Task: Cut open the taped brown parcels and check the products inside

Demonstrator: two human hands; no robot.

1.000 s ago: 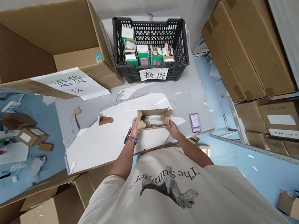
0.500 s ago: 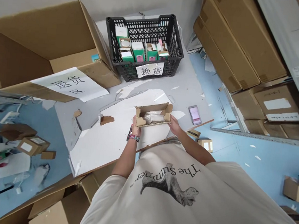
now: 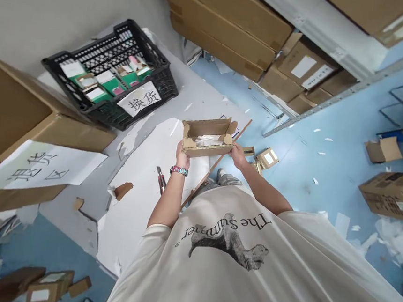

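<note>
Between my hands is a small open cardboard box (image 3: pixel 206 150), held above the table's front edge. Its flaps stand up and whitish wrapped contents (image 3: pixel 207 140) lie inside; what they are I cannot make out. My left hand (image 3: pixel 182 156), with a patterned band at the wrist, grips the box's left end. At the right end, my right hand (image 3: pixel 237 155) is closed on the cardboard. A utility knife (image 3: pixel 161 179) lies on the white sheet left of my left forearm. The phone on the table is mostly hidden behind the box.
A black plastic crate (image 3: pixel 109 110) holding several green-and-white boxes stands at the back left. Beside it is a large open carton (image 3: pixel 65 134) with a paper sign. Shelving with cartons (image 3: pixel 283 85) rises at the right. Small boxes (image 3: pixel 267 157) and scraps lie on the blue floor.
My view and body have turned to the right, so the crate and carton shift left in view. The box stays in both hands, and the knife beside my left arm shows more fully.
</note>
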